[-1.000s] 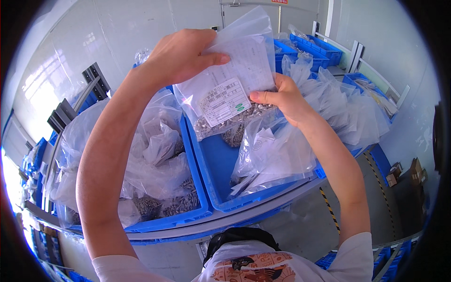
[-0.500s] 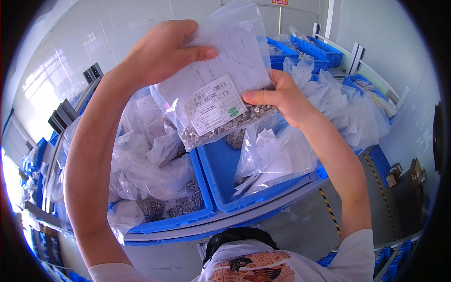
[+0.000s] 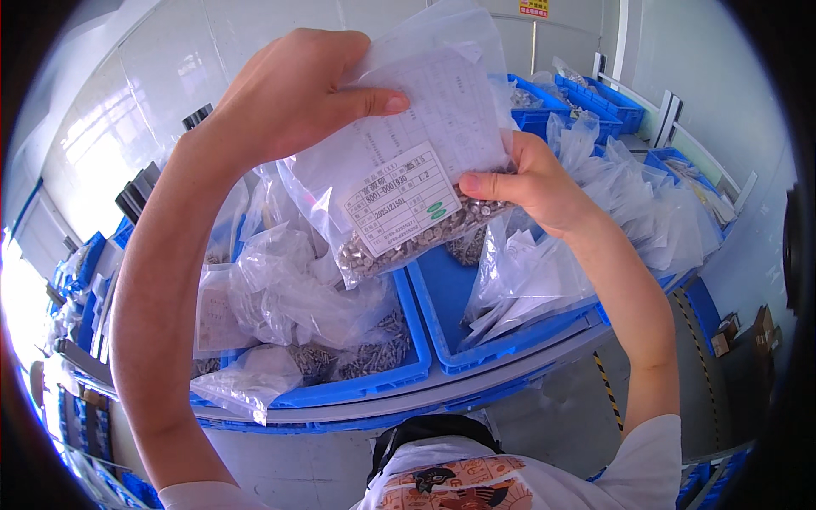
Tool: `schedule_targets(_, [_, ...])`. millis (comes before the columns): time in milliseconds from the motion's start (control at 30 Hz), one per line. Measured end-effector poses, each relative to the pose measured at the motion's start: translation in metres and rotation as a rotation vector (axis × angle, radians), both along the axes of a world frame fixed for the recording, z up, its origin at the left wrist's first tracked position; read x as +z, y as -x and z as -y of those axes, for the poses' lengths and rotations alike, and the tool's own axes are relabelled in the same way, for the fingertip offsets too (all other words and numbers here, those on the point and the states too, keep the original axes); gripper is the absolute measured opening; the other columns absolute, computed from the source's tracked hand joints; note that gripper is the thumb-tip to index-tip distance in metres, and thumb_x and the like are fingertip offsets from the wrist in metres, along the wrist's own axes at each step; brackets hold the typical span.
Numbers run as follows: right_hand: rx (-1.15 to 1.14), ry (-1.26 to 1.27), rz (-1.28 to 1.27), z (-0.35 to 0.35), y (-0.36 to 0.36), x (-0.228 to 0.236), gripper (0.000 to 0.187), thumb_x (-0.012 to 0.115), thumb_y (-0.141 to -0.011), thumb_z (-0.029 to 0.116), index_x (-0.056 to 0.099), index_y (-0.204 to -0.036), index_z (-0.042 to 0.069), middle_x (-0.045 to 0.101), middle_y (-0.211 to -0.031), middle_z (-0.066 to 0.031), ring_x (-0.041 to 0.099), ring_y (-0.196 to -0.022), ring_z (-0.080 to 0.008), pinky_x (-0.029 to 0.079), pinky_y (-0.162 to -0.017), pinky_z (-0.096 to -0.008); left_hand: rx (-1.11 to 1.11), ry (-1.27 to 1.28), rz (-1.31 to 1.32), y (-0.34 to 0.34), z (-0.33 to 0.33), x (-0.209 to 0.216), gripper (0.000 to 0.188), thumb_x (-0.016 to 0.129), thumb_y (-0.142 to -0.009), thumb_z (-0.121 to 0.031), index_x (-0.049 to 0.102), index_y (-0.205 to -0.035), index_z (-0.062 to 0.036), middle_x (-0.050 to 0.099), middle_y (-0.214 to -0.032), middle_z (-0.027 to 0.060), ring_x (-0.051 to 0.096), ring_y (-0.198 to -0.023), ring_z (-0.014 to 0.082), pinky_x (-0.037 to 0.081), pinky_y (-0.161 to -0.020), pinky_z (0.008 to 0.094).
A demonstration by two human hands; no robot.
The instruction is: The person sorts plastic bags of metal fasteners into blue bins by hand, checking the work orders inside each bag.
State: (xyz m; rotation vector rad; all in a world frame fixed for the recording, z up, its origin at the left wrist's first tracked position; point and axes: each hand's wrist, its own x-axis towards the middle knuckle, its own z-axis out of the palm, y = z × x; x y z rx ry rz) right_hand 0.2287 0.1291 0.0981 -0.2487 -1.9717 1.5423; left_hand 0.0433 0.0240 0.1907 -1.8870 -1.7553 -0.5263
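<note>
Both my hands hold up a clear plastic bag (image 3: 408,234) of small metal parts above the blue bins. A folded white paper shows inside it, and a white printed label with green oval marks is on its front. My left hand (image 3: 297,93) grips the upper left of the bag, thumb across the front. On the right edge, my right hand (image 3: 531,183) pinches the bag with its thumb near the label; the fingers behind are hidden. The metal parts lie along the bag's bottom.
Below stand a blue bin (image 3: 412,331) of bagged metal parts and another blue bin (image 3: 446,344) with bags and papers. More clear bags (image 3: 646,204) are heaped at right. Further blue bins (image 3: 608,106) stand at the far right, before a pale wall (image 3: 272,42).
The bag and both hands have shifted slightly right in the picture, still gripped the same way. The view has turned, so the bins also appear farther right.
</note>
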Motion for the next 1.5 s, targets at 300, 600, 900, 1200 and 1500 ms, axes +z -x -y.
schedule_targets(300, [-0.017,-0.011,0.008,0.009,-0.004,0.009,0.036,0.068,-0.069,0.009,0.054,-0.099,-0.005,0.060,-0.091,-0.0096,0.056,-0.081,-0.0134,0.045,-0.073,-0.0237,0.026,0.043,-0.155,-0.011,0.018,0.017,0.036,0.067,-0.066,-0.041,0.056,-0.074,-0.0081,0.056,-0.064,0.0087,0.061,-0.057,0.0222,0.046,-0.049,0.0264])
schedule_targets(600, [0.018,0.018,0.017,0.015,-0.003,0.019,0.037,0.068,-0.068,0.008,0.053,-0.100,-0.005,0.060,-0.092,-0.0097,0.056,-0.083,-0.0141,0.045,-0.074,-0.0238,0.011,-0.013,-0.234,-0.010,0.027,0.028,0.037,0.067,-0.065,-0.042,0.055,-0.070,-0.0081,0.056,-0.061,0.0089,0.059,-0.053,0.0201,0.044,-0.046,0.0271])
schedule_targets(900, [-0.398,-0.482,-0.072,0.028,0.010,-0.005,0.058,0.071,-0.066,0.017,0.042,-0.113,-0.002,0.048,-0.109,-0.0169,0.049,-0.099,-0.0213,0.040,-0.083,-0.0308,0.110,0.009,0.148,-0.018,0.025,0.018,0.030,0.066,-0.070,-0.029,0.055,-0.074,-0.0012,0.054,-0.059,0.0067,0.056,-0.052,0.0180,0.045,-0.050,0.0294])
schedule_targets(1200, [0.052,-0.287,-0.035,0.092,0.044,-0.031,0.081,0.069,-0.065,0.026,0.022,-0.125,-0.002,0.041,-0.113,-0.0163,0.041,-0.106,-0.0248,0.034,-0.089,-0.0354,-0.149,-0.057,1.580,-0.007,0.011,-0.018,0.017,0.058,-0.076,-0.017,0.053,-0.075,-0.0004,0.054,-0.066,0.0109,0.056,-0.058,0.0178,0.046,-0.052,0.0282])
schedule_targets(1500, [0.001,0.412,-0.174,0.066,0.043,-0.047,0.032,0.047,-0.056,-0.004,0.054,-0.087,-0.002,0.054,-0.073,-0.0030,0.049,-0.061,-0.0089,0.039,-0.053,-0.0199,-0.414,0.046,1.760,-0.012,0.045,-0.021,0.015,0.056,-0.077,-0.012,0.049,-0.082,-0.0004,0.055,-0.073,0.0084,0.058,-0.063,0.0155,0.052,-0.063,0.0247])
